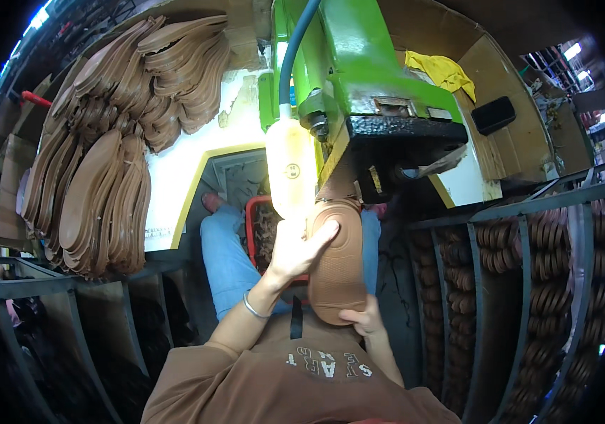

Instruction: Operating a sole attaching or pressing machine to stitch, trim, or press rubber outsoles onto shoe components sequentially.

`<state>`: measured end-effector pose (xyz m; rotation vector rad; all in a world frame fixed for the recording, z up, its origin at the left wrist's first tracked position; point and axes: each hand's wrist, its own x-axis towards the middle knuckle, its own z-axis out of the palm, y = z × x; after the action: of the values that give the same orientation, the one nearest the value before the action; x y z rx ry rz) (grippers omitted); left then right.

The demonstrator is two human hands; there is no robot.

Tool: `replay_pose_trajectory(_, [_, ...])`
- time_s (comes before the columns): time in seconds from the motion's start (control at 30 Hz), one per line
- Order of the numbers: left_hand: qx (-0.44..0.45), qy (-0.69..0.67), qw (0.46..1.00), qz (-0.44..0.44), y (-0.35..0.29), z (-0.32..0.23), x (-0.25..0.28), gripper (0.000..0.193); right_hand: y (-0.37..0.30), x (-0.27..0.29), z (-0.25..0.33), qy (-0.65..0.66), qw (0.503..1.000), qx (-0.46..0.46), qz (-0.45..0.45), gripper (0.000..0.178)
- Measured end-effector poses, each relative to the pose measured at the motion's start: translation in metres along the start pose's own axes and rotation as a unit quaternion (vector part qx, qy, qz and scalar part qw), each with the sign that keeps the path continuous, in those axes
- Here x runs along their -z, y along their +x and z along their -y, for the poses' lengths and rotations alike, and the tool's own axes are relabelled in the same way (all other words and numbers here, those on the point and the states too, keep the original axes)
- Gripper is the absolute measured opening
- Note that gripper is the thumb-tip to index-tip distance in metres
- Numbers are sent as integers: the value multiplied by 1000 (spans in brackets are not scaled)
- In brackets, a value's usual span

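While the white table [168, 180] wraps the front of the workspace, I see its yellow-edged cutout facing the person's legs. I get a green machine [359, 63] at top centre, its black head low over that gap. Metal racks flank the person: right rack [564, 199] loaded with brown soles, left rack [27, 288] mostly dark, contents unclear. Piles of brown soles [97, 205] lean together on the table's left side. On the right I make out a cardboard box [507, 67] near the machine. Blue jeans [221, 261] show under the table, a red bin [249, 233] with brown scraps between the legs.

One brown sole [337, 283] is in both hands, over the lap, lengthwise, patterned face up, far end just below the machine head; I can't tell whether they touch. Pale casing [292, 169] hangs on a dark blue cable, just left of that end. Yellow cloth [447, 71] lies behind the machine head, black tray [493, 115] near it.

Left hand [295, 251]: thumb pressed flat on the sole's upper face, other fingers mostly hidden, spread unclear to me. Right hand [367, 318]: pinching the near end, thumb on top, fingers underneath out of sight. Smallest I log: silver bangle [251, 305], left wrist.
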<state>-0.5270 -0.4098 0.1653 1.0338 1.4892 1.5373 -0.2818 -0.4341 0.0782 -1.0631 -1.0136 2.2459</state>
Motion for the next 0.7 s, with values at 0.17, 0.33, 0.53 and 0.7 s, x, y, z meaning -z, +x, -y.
replay_pose_trajectory(0.17, [45, -133, 990, -30, -9, -1, -3, 25, -5, 29, 60, 71, 969, 185, -146, 42])
replay_pose_trajectory(0.33, [35, -130, 991, -6, -1, 4, 3, 24, 42, 33, 141, 26, 942, 292, -165, 30])
replay_pose_trajectory(0.53, [-6, -173, 984, -46, 1, 3, 21, 17, 104, 10, 194, 0, 951, 302, -65, 27])
replay_pose_trajectory(0.7, [22, -175, 984, -26, -5, 1, 56, 24, 128, -2, 173, 113, 958, 258, -45, 46])
